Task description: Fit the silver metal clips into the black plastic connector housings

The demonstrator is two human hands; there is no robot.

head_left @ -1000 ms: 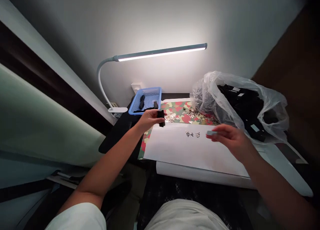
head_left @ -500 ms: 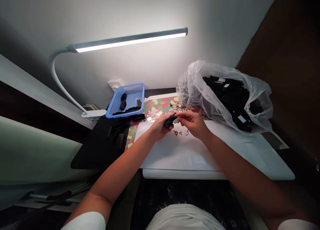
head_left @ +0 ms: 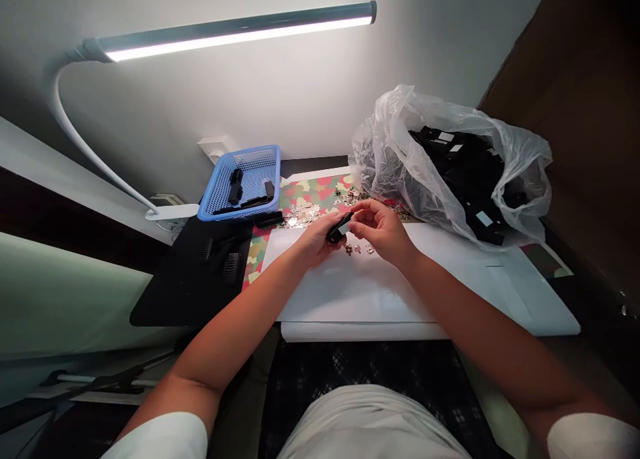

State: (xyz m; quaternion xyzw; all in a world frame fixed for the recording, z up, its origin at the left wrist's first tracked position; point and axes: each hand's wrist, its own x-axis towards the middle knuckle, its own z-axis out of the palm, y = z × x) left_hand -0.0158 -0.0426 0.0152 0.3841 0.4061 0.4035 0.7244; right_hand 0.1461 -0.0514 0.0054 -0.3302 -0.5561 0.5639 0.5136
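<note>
My left hand (head_left: 314, 236) is closed around a small black plastic part (head_left: 338, 230), held just above the white sheet (head_left: 350, 292). My right hand (head_left: 381, 227) meets it from the right, its fingertips pinched on the part's upper end with a small pale piece between them. A few small metal clips (head_left: 358, 249) lie on the sheet right under both hands.
A blue mesh basket (head_left: 243, 182) with black parts stands at the back left. A clear plastic bag (head_left: 450, 166) full of black parts lies at the back right. Several metal clips (head_left: 305, 212) are scattered on a colourful mat (head_left: 315, 192). A lamp bar (head_left: 240, 29) hangs overhead.
My hands were apart, the left with the black part and the right with a small pale piece; they came together over the sheet. My view has dropped and shifted a little.
</note>
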